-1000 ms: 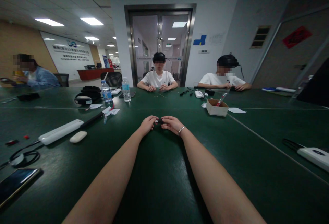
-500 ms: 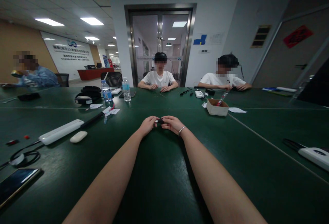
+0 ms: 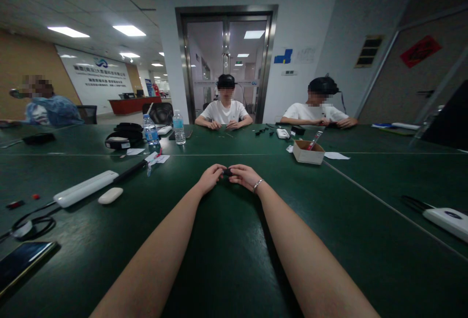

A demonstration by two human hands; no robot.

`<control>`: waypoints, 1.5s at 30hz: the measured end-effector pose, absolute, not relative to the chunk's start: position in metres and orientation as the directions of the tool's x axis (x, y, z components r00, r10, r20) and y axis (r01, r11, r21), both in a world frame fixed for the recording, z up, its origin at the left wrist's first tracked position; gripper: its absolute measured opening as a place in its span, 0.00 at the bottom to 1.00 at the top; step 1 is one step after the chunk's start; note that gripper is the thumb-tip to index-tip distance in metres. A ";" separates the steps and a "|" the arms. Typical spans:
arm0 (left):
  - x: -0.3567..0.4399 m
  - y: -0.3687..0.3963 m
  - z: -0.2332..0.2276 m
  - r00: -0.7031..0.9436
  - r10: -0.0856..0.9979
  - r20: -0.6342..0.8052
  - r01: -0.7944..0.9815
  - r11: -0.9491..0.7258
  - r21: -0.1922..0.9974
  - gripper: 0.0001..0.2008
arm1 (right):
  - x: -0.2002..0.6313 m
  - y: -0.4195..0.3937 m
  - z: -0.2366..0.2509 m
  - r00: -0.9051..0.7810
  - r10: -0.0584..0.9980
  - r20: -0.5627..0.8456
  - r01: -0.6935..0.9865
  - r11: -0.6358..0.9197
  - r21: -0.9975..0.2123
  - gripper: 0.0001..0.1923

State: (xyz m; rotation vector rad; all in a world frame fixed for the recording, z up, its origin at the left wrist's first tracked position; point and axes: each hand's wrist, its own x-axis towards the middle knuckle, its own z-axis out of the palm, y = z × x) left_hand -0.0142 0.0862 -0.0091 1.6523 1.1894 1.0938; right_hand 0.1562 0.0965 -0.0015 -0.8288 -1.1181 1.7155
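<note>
We found the small black object (image 3: 227, 172) pinched between both hands at once, out at arm's length on the green table (image 3: 226, 259), well short of the cardboard box (image 3: 308, 152) that stood beyond it and off to the right. Its long axis ran left to right across us, so each end pointed straight into a set of fingertips: the left hand (image 3: 209, 178) closed on the left end, the right hand (image 3: 244, 176) on the right end, neither nearer than the other. The fingers of both hands were curled together and clamped on the piece, with the knuckles almost meeting over it. Only a short dark stretch of it showed in the gap between the fingertips; it looked matte black and stubby, perhaps a clip or a small plug, though at that distance we could not tell which. It sat just above the table top or resting on it. A thin bracelet (image 3: 258, 185) circled the right wrist.
</note>
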 end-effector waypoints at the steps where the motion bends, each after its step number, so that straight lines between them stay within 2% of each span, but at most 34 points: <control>1: -0.014 0.086 -0.009 0.169 0.969 0.179 0.265 -0.219 0.939 0.14 | 0.156 0.097 -0.002 -0.369 0.928 -0.058 -0.320 -0.186 -0.929 0.06; 18: -0.014 0.085 -0.009 0.188 0.965 0.185 0.256 -0.230 0.939 0.15 | 0.156 0.096 -0.001 -0.376 0.925 -0.062 -0.317 -0.191 -0.929 0.06; 31: -0.013 0.084 -0.008 0.181 0.969 0.171 0.271 -0.216 0.938 0.13 | 0.156 0.096 -0.001 -0.370 0.927 -0.061 -0.310 -0.185 -0.932 0.06; 36: -0.014 0.085 -0.009 0.219 0.949 0.228 0.218 -0.275 0.936 0.13 | 0.153 0.098 -0.002 -0.364 0.929 -0.059 -0.226 -0.150 -0.963 0.01; 41: -0.019 0.088 -0.012 0.245 0.949 0.198 0.192 -0.248 0.949 0.10 | 0.148 0.098 0.000 -0.313 0.947 -0.078 0.011 -0.078 -0.997 0.08; 44: -0.019 0.088 -0.012 0.238 0.952 0.194 0.174 -0.238 0.956 0.08 | 0.154 0.094 0.003 -0.387 0.921 -0.041 -0.064 -0.071 -0.995 0.06; 45: -0.019 0.087 -0.011 0.229 0.954 0.194 0.168 -0.235 0.957 0.08 | 0.157 0.093 0.004 -0.418 0.908 -0.012 -0.117 -0.067 -0.991 0.11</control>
